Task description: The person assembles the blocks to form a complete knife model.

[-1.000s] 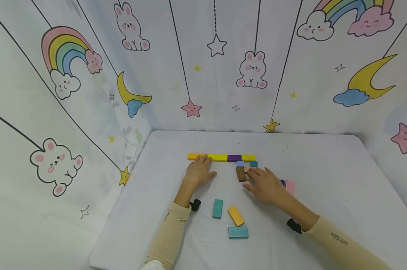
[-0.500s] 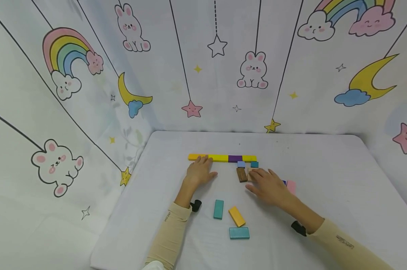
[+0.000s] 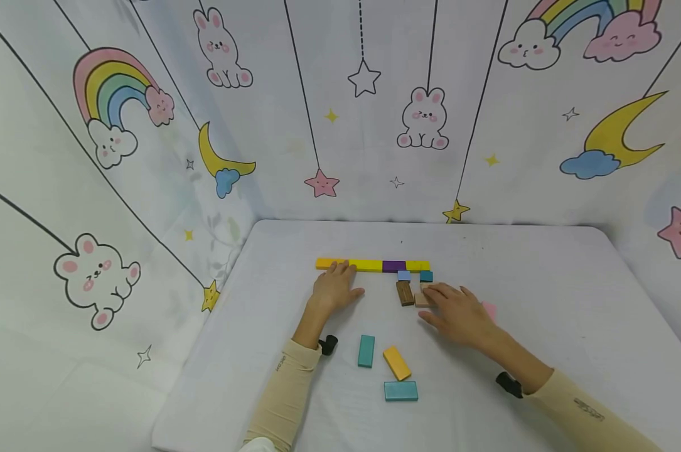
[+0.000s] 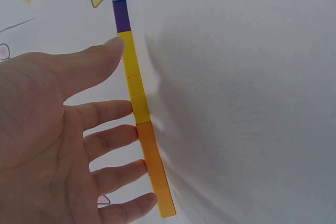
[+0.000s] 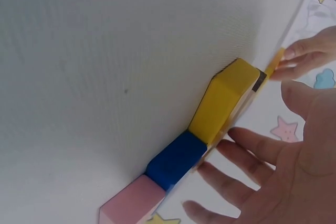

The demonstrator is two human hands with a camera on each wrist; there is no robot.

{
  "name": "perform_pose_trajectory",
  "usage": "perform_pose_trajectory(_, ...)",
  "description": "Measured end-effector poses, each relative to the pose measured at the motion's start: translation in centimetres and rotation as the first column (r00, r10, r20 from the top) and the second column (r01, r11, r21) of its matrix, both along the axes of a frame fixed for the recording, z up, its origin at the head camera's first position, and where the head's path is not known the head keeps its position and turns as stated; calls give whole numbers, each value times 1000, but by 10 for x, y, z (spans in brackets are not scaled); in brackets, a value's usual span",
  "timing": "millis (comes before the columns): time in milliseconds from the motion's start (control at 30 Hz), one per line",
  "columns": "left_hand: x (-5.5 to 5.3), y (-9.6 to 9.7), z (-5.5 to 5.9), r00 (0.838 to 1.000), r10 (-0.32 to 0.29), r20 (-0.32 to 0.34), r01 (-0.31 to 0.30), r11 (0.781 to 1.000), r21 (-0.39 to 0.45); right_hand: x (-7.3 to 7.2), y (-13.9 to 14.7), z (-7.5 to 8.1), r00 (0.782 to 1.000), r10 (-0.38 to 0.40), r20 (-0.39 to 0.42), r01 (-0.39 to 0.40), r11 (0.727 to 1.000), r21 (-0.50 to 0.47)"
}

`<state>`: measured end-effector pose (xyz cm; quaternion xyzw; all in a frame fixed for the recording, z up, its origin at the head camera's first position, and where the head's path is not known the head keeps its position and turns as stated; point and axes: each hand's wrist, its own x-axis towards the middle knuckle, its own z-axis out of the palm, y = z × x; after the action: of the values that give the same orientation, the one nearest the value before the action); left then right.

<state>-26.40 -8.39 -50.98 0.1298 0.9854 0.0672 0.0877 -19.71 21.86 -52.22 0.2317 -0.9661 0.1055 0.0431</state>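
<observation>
Tan block (image 3: 422,301): near mid-bench, between brown block (image 3: 405,293) and the right hand (image 3: 459,317), partly hidden by its fingers. Row (image 3: 365,265) of orange, yellow, purple and yellow pieces sits just beyond, with light-blue block (image 3: 403,275) and teal block (image 3: 426,276) on its near side.

Right hand loose, fingers extended over the tan block, gripping nothing; firm contact unclear. Left hand (image 3: 333,292) also grips nothing, straight fingertips against the row where orange meets yellow.

To do this well: keep left fingertips light and flat so the row doesn't bow; nudge tan with the right fingertips rather than the palm, slowly, squaring edges. Brown leans slightly, so a sideways knock would likely shift it. Watch the right wrist near pink block (image 3: 489,309) and blue block (image 5: 176,161), easy to brush.

Versus one second ago: right hand has drawn back a little to the right, baring more of tan and covering the blue seen beside pink in the head view. Left hand and row look unchanged.

Loose orange block (image 3: 396,363) and a teal pair (image 3: 401,391) lie nearer the person on the white-covered bench (image 3: 572,301), same spots as then.
</observation>
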Motion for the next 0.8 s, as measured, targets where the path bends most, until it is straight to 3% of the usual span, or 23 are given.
perform_pose_trajectory(533,-3,-3,-6,1000,4,0,-4,1000,0,-4,14,-4,999,-31,20,30,999,26)
perform_pose_trajectory(800,-1,-2,-3,1000,-1,2,1,1000,2,-4,24,-3,999,-41,27,42,999,0)
